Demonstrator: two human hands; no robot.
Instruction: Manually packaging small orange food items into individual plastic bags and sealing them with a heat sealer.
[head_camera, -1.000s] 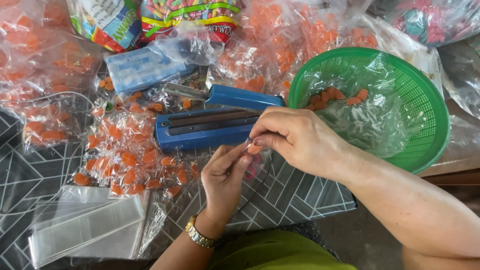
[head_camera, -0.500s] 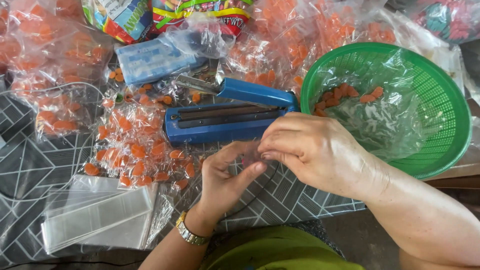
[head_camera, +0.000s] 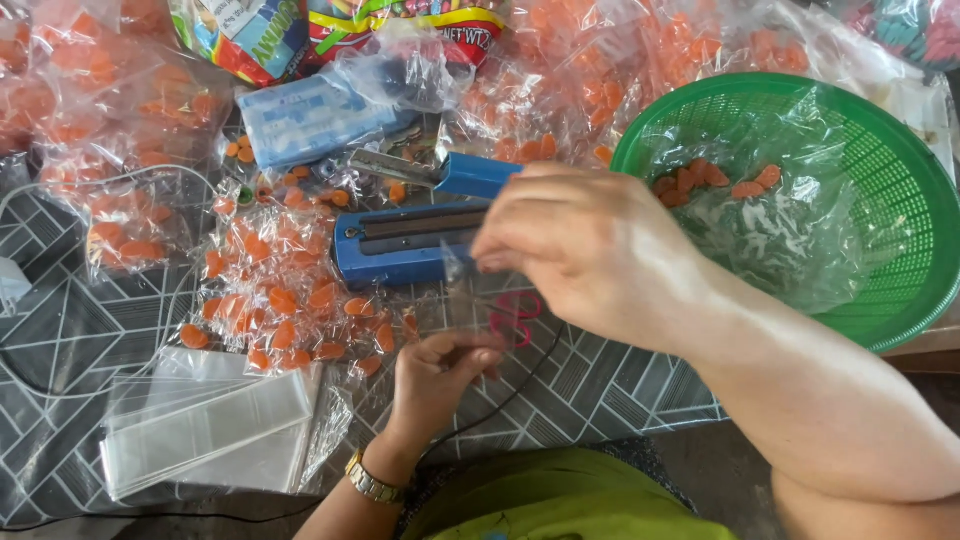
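On the patterned tabletop (head_camera: 60, 350): packets of orange sweets (head_camera: 280, 300) are lying in heaps, largest spread of clutter.
Green basket (head_camera: 880, 200): sitting at right, lined with clear plastic, holding a few loose orange sweets (head_camera: 715, 180).
Blue heat sealer (head_camera: 400, 245): lying behind the hands, arm raised.
Empty bag stack (head_camera: 200, 430): lying at lower left.
Right hand (head_camera: 580, 245): fingertips pinching together on the top edge of a small clear bag (head_camera: 462, 295).
Left hand (head_camera: 440, 375): fingers closing on the bag's bottom end, below the right hand.
Small clear bag: hanging upright between both hands, in front of the sealer.
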